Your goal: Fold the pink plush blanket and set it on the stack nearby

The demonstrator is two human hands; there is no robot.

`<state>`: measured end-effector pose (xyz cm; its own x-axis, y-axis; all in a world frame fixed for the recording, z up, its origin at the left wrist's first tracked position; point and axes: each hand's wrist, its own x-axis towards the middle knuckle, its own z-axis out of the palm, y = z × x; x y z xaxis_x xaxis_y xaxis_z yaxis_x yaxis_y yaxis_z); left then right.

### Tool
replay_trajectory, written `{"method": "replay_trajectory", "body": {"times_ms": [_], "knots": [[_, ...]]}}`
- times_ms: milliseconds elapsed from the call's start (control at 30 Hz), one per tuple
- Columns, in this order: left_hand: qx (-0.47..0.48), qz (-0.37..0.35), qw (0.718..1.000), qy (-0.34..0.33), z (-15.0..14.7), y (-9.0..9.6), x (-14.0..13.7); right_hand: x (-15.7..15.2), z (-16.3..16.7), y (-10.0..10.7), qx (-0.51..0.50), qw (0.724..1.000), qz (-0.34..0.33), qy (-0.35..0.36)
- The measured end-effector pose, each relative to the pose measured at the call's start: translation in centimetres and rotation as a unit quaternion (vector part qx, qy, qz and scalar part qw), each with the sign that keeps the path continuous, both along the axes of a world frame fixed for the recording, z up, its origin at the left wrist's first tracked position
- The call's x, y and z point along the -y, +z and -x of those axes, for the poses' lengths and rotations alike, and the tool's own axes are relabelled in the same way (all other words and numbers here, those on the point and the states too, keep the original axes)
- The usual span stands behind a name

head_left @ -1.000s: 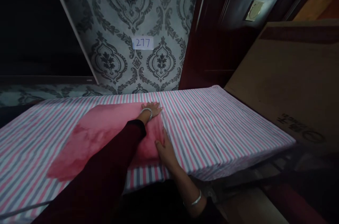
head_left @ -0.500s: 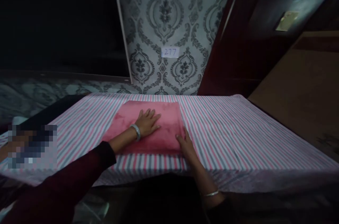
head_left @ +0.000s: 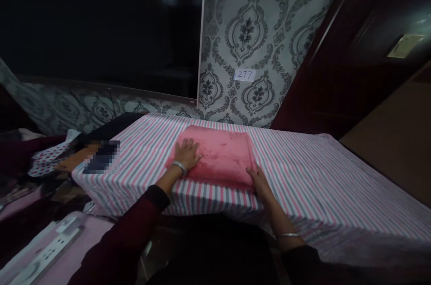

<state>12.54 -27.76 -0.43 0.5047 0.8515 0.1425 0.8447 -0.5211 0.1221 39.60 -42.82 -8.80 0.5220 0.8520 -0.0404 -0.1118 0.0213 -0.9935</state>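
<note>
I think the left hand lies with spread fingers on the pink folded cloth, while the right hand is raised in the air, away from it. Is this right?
Not quite: the right hand is not raised away. The head view shows it at the right edge of the pink folded cloth, near the front corner.

Left hand (head_left: 186,155): bare. Left sleeve (head_left: 123,226): long, deep maroon; black cuff (head_left: 159,198), band-like, ending short of wrist. Left bracelet (head_left: 180,167): silver-toned, broad. Right hand (head_left: 261,183): bare. Right sleeve (head_left: 301,258): near black, ending on forearm, detail lost in shadow. Right bangle (head_left: 289,234): silver-toned, narrow, near sleeve edge.
</note>
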Motion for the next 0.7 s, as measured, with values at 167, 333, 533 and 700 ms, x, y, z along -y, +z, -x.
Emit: {"method": "replay_trajectory", "body": {"times_ms": [167,333,533,700], "knots": [[0.269,0.107,0.954,0.075,5.7,-1.4,-0.9,0.6,1.3,2.5,-0.058,0.998,0.010,0.002],[0.554,0.376,0.736,0.100,7.2,-1.2,-0.5,0.7,0.9,4.4,-0.116,0.991,0.046,0.041],[0.618,0.402,0.669,0.098,6.6,0.1,-0.1,-0.3,0.1,5.0,-0.064,0.997,0.035,0.017],[0.567,0.300,0.764,0.069,7.6,-0.7,-0.6,-0.2,-0.6,3.4,-0.043,0.999,0.020,-0.023]]}}
